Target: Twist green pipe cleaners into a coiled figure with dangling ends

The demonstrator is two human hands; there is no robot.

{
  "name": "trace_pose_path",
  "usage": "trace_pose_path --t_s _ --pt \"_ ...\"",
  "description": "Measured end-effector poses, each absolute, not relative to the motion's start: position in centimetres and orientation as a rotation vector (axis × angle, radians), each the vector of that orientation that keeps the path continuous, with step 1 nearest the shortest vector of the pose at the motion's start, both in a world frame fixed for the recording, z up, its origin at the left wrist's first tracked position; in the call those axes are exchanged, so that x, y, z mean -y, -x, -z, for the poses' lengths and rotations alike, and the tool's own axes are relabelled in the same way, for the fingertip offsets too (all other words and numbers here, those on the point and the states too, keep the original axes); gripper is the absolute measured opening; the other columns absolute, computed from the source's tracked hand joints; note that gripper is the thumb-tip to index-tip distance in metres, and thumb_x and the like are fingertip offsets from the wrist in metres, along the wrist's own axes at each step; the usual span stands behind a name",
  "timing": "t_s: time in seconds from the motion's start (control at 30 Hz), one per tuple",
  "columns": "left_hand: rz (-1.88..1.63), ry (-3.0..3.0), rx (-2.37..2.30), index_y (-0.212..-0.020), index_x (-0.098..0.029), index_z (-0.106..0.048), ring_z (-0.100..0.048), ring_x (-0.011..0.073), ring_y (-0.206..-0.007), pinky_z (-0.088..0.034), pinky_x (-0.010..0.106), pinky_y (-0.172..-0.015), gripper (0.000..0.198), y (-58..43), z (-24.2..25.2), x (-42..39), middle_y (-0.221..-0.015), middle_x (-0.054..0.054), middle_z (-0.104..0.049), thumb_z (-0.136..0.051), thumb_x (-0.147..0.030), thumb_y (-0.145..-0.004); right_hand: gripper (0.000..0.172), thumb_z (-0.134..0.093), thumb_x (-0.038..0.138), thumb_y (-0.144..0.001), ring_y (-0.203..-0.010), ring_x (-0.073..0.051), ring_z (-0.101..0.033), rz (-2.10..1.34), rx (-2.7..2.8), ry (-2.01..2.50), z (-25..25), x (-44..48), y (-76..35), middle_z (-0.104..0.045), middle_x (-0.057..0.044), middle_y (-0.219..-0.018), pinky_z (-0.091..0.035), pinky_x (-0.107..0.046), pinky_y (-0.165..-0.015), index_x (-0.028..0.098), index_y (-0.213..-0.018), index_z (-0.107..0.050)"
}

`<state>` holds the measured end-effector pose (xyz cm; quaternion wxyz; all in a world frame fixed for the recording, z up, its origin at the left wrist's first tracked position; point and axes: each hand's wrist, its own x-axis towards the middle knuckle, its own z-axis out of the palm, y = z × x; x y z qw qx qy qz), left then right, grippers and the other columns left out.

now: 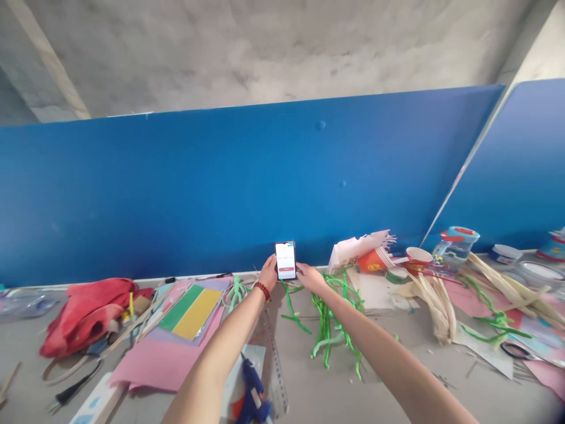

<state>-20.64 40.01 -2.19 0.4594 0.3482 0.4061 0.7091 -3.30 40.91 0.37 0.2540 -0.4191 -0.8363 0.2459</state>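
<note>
1. Through the head camera I see a grey desk [304, 394] across the bottom of the frame. A blue partition [220, 194] runs along its far edge, a second blue panel [503, 176] angles in at the right, and a mottled concrete ceiling [265, 47] fills the top.
2. At lower centre, a smartphone [285, 260] stands upright with its lit white screen facing me, level with the foot of the partition.
3. My left hand [268, 274], with a red bead bracelet [262, 290] at the wrist, grips the phone's left side. Its fingers [274, 265] are closed against the edge.
4. My right hand [309, 278] has the lower right side, its fingers [299, 269] closed on the phone too, so the phone sits between both hands.
5. Green pipe cleaners [329, 318] lie on the desk just below the hands.
6. Toward the left of the frame I see a red cloth [86, 318], a pink paper sheet [154, 362] and a green-and-yellow card [190, 312]. A blue hot glue gun [252, 391] lies at the bottom, beside a clear ruler [276, 359].
7. To the right are a red paper cup [371, 260], a glass jar [454, 250] with a blue lid, dried corn husks [435, 309] and black-handled scissors [514, 351].
</note>
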Motion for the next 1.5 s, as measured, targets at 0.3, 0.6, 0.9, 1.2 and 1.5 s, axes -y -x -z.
trace_pose_path --t_s 0.3,0.6,0.9,1.2,1.5 --pt "-1.718 -0.808 -1.171 -0.099 -0.012 -0.067 -0.069 0.0230 -0.092 -0.054 0.037 -0.083 0.042 20.1 1.6 -39.4 -0.101 0.011 -0.072 -0.064 -0.052 -0.087 0.046 -0.046 0.011 -0.088 -0.124 -0.029 -0.058 -0.457 2.354 1.260 -2.5 -40.4 2.2 -0.064 -0.016 -0.134 -0.044 -0.035 -0.100 0.013 -0.132 -0.060" --pt "-1.667 -0.861 -1.526 -0.118 -0.015 -0.062 -0.064 0.0245 -0.106 -0.054 0.044 -0.090 0.032 19.2 -4.3 -32.7 -0.118 0.012 -0.065 -0.054 -0.038 -0.098 0.044 -0.044 0.021 -0.094 -0.128 -0.029 -0.056 -0.341 2.323 1.157 -2.9 -32.7 -7.2 -0.062 -0.013 -0.137 -0.043 -0.047 -0.109 0.018 -0.136 -0.057" --pt "-0.946 -1.973 -1.225 -0.093 -0.021 -0.072 -0.066 0.0196 -0.093 -0.049 0.032 -0.090 0.025 4.8 -6.4 -10.3 -0.095 0.005 -0.074 -0.049 -0.031 -0.097 0.051 -0.052 0.027 -0.091 -0.130 -0.033 -0.051 -0.205 2.520 1.111 2.2 -20.2 -16.2 -0.057 -0.017 -0.142 -0.044 -0.052 -0.107 0.014 -0.140 -0.053" --pt "-1.058 -2.168 -2.246 -0.109 -0.020 -0.064 -0.064 0.0253 -0.102 -0.052 0.040 -0.090 0.019 10.7 -1.5 -3.1 -0.108 0.011 -0.068 -0.050 -0.022 -0.097 0.047 -0.049 0.032 -0.094 -0.128 -0.031 -0.053 -0.054 2.464 1.049 6.4 -15.7 -17.5 -0.058 -0.013 -0.140 -0.041 -0.051 -0.109 0.019 -0.139 -0.053" --pt "-0.601 -2.108 -2.630 -0.106 -0.019 -0.066 -0.065 0.0307 -0.096 -0.056 0.047 -0.083 0.022 18.6 2.6 -2.4 -0.111 0.014 -0.066 -0.051 -0.031 -0.094 0.044 -0.046 0.040 -0.097 -0.125 -0.032 -0.054 -0.012 2.411 1.069 7.4 -15.7 -17.6 -0.060 -0.012 -0.138 -0.046 -0.049 -0.104 0.019 -0.133 -0.058"
